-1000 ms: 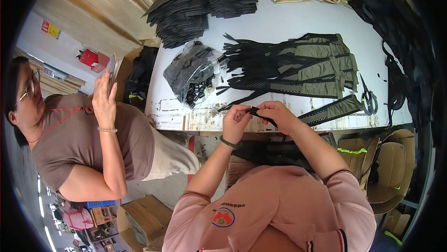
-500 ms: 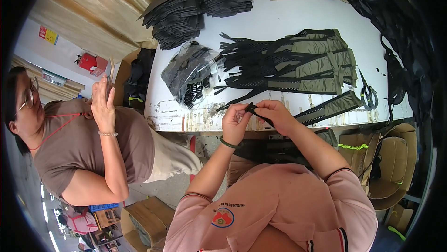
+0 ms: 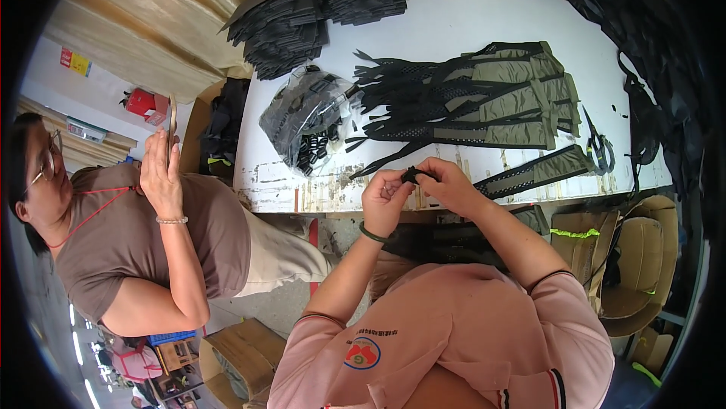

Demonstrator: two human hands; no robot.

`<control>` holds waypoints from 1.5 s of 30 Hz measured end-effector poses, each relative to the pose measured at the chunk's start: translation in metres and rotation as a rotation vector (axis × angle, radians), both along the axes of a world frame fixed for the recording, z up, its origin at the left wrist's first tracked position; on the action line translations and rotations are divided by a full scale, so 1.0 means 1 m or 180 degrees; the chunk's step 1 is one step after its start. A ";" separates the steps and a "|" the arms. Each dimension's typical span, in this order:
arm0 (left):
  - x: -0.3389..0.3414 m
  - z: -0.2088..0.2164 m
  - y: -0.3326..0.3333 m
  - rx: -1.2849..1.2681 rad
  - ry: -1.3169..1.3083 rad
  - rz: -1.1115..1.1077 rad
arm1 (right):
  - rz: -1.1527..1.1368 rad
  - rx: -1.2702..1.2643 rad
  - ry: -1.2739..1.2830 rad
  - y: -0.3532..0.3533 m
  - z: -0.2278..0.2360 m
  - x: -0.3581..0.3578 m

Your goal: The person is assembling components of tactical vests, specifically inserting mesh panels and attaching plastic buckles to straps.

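Close to the table's front edge, my left hand (image 3: pixel 384 196) and my right hand (image 3: pixel 449 184) meet with bent fingers. Both pinch a short black strap (image 3: pixel 414 175), bunched up between the fingertips. Whether a small buckle is on it I cannot make out. Just beyond my right hand lies an olive-and-black mesh shoulder strap (image 3: pixel 534 172), partly covered by that hand and forearm. Several more such mesh straps (image 3: pixel 514 80) are piled behind it, with thin black tails toward the left. Left of the pile, a clear plastic bag (image 3: pixel 296 112) holds black plastic buckles, some spilling from its mouth (image 3: pixel 314 146).
Scissors (image 3: pixel 601 150) rest at the table's right side, near heaped black fabric (image 3: pixel 643 46). Stacks of black pieces (image 3: pixel 283 27) stand at the back left. A person (image 3: pixel 162 243) stands left holding a phone (image 3: pixel 172 118). Cardboard boxes (image 3: pixel 639 265) flank the table.
The black strap, which reached down below my right fingers, is now bunched between both hands. My right hand has turned slightly. The other person's raised hand has shifted a little left and down.
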State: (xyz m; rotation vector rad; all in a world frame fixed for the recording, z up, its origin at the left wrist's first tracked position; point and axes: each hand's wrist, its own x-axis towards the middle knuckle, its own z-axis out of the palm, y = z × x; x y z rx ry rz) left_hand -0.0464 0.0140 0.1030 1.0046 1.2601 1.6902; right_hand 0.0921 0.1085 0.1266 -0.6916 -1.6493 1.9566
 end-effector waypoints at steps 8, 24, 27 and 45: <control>0.003 0.008 0.003 0.0455 0.1243 0.0495 | 0.0137 -0.0938 0.0255 0.000 0.000 0.002; 0.008 0.031 -0.001 0.0818 0.2705 0.0773 | 0.0280 -0.0510 0.0050 0.000 0.009 0.014; 0.008 0.031 0.001 0.0839 0.2714 0.0730 | 0.0336 -0.0814 0.0395 0.000 0.003 0.014; -0.001 0.018 0.001 -0.0567 -0.2183 -0.0885 | -0.0100 0.2751 0.0187 0.002 0.018 0.022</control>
